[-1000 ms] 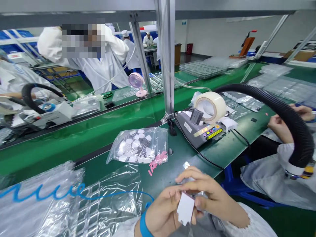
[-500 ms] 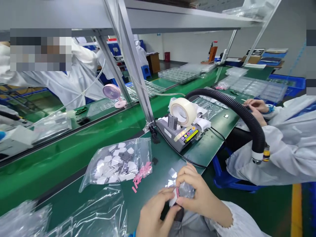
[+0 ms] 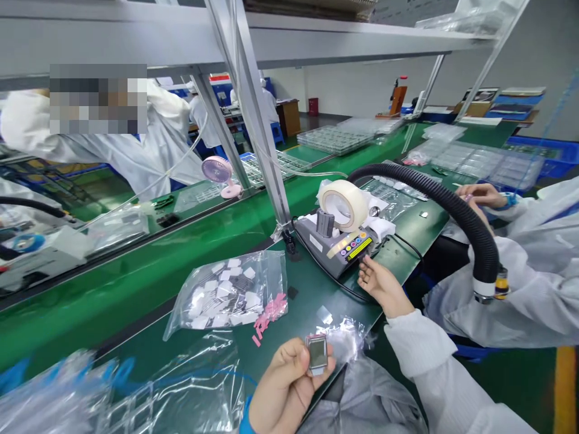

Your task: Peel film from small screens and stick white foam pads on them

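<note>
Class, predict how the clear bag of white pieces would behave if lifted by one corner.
The clear bag would probably sag, since it looks thin and creased. The white pieces would likely slide together, as they lie jumbled inside.

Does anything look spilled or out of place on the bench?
Possibly the pink strips: they lie loosely scattered at the corner of the clear bag, some beyond its edge on the green bench, like a spill.

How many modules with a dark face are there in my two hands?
1. The module is in the left hand. The right hand is beside the grey device and may hide another.
</note>
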`<state>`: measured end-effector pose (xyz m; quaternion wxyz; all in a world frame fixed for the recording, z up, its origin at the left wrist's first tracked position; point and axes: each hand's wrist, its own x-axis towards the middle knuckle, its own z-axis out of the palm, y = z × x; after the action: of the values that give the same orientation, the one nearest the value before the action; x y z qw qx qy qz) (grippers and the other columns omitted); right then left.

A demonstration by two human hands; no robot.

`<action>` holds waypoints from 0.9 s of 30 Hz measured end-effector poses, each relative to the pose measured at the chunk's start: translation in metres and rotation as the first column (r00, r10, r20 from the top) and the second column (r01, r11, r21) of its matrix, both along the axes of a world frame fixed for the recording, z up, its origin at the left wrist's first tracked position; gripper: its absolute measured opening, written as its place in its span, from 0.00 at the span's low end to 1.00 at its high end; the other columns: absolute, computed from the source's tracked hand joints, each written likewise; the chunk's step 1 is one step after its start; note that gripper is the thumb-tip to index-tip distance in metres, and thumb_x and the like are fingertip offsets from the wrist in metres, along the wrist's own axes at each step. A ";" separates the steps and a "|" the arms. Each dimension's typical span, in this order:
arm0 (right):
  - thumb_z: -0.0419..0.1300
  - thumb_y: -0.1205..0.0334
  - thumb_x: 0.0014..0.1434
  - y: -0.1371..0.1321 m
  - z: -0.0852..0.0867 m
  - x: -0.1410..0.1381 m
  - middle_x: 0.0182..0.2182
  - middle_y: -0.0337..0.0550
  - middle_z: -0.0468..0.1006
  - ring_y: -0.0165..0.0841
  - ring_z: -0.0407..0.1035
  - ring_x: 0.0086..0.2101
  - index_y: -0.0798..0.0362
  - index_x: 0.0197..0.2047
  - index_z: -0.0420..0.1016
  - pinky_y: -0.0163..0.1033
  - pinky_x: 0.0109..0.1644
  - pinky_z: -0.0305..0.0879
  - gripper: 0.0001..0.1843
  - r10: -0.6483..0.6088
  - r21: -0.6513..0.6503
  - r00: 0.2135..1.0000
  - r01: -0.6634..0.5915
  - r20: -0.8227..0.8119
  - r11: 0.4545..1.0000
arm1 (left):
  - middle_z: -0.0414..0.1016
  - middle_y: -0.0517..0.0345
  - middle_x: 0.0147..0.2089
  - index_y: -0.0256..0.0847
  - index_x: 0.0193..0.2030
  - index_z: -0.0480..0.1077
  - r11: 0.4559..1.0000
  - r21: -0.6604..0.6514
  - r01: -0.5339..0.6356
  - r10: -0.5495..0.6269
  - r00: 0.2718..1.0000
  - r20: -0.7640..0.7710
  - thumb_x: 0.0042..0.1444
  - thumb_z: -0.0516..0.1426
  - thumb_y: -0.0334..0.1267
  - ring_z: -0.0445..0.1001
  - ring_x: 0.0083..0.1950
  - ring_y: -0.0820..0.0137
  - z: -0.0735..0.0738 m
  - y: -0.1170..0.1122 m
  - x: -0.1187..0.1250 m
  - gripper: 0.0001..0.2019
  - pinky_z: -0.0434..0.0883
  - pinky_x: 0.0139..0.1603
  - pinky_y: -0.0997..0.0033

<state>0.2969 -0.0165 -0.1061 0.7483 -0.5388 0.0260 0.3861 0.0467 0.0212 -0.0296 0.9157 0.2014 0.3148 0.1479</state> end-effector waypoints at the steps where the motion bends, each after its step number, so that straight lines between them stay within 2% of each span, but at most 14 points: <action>1: 0.54 0.58 0.62 0.000 0.003 -0.002 0.26 0.33 0.67 0.23 0.61 0.22 0.57 0.34 0.67 0.30 0.24 0.61 0.10 -0.019 0.017 1.000 0.019 0.013 1.000 | 0.81 0.51 0.30 0.36 0.21 0.73 1.000 -0.024 -0.004 0.005 1.000 0.024 0.36 0.69 0.35 0.77 0.35 0.70 -0.001 -0.001 -0.001 0.09 0.71 0.46 0.68; 4: 0.58 0.58 0.59 -0.010 0.021 -0.022 0.26 0.32 0.64 0.23 0.60 0.24 0.54 0.30 0.66 0.30 0.29 0.61 0.10 -0.048 0.098 0.995 0.038 0.092 0.994 | 0.81 0.49 0.31 0.35 0.24 0.74 0.998 -0.068 -0.004 0.010 0.995 0.096 0.39 0.68 0.35 0.77 0.32 0.72 -0.004 -0.004 -0.003 0.08 0.72 0.45 0.69; 6: 0.63 0.57 0.54 -0.024 0.040 -0.046 0.27 0.33 0.64 0.25 0.60 0.28 0.52 0.28 0.66 0.30 0.33 0.61 0.11 -0.007 0.150 0.987 -0.017 0.158 0.988 | 0.81 0.49 0.31 0.35 0.25 0.75 0.996 -0.092 -0.006 0.018 0.991 0.131 0.40 0.67 0.36 0.77 0.30 0.73 -0.004 -0.007 -0.004 0.08 0.72 0.45 0.68; 9: 0.66 0.57 0.50 -0.046 0.069 -0.084 0.27 0.36 0.63 0.28 0.59 0.31 0.53 0.24 0.67 0.32 0.36 0.59 0.13 0.182 0.158 0.947 -0.229 0.266 0.961 | 0.81 0.49 0.31 0.35 0.25 0.75 0.993 -0.113 -0.016 0.033 0.987 0.155 0.40 0.67 0.36 0.77 0.30 0.73 -0.002 -0.010 -0.004 0.08 0.72 0.45 0.68; 12: 0.60 0.56 0.57 -0.057 0.087 -0.110 0.28 0.37 0.61 0.30 0.57 0.31 0.51 0.25 0.66 0.33 0.34 0.56 0.12 0.364 0.093 0.785 -0.467 0.500 0.879 | 0.81 0.50 0.31 0.34 0.26 0.74 0.993 -0.118 -0.031 0.049 0.986 0.158 0.41 0.67 0.36 0.76 0.30 0.73 0.000 -0.012 -0.003 0.08 0.72 0.43 0.69; 15: 0.57 0.56 0.59 -0.055 0.090 -0.122 0.27 0.36 0.61 0.30 0.57 0.29 0.50 0.25 0.66 0.34 0.33 0.56 0.12 0.438 0.013 0.660 -0.561 0.611 0.828 | 0.80 0.52 0.29 0.34 0.25 0.74 0.989 -0.134 -0.065 0.084 0.986 0.141 0.42 0.67 0.35 0.77 0.32 0.72 -0.001 -0.013 -0.004 0.08 0.72 0.45 0.68; 19: 0.55 0.54 0.60 -0.044 0.084 -0.129 0.28 0.37 0.61 0.30 0.59 0.29 0.51 0.27 0.66 0.35 0.33 0.56 0.13 0.514 -0.091 0.555 -0.616 0.654 0.782 | 0.79 0.56 0.28 0.35 0.24 0.73 0.979 -0.165 -0.119 0.139 0.984 0.116 0.42 0.66 0.34 0.76 0.32 0.73 -0.003 -0.012 -0.006 0.07 0.72 0.47 0.66; 22: 0.54 0.54 0.61 -0.039 0.080 -0.132 0.28 0.37 0.61 0.30 0.59 0.29 0.51 0.27 0.65 0.35 0.33 0.56 0.13 0.538 -0.152 0.517 -0.612 0.665 0.776 | 0.79 0.57 0.26 0.35 0.22 0.72 0.974 -0.178 -0.142 0.164 0.980 0.115 0.43 0.66 0.33 0.76 0.31 0.73 -0.004 -0.011 -0.008 0.07 0.72 0.47 0.66; 27: 0.54 0.55 0.60 -0.035 0.080 -0.134 0.28 0.37 0.62 0.30 0.59 0.29 0.51 0.27 0.65 0.34 0.32 0.58 0.12 0.544 -0.192 0.515 -0.585 0.662 0.788 | 0.81 0.56 0.30 0.35 0.23 0.74 0.970 -0.182 -0.161 0.184 0.976 0.118 0.42 0.66 0.34 0.78 0.34 0.71 -0.003 -0.008 -0.009 0.06 0.73 0.46 0.68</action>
<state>0.1632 -0.0517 -0.0257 0.5503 -0.5994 -0.4400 0.3799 0.0376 0.0133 -0.0325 0.9323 0.0832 0.2803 0.2128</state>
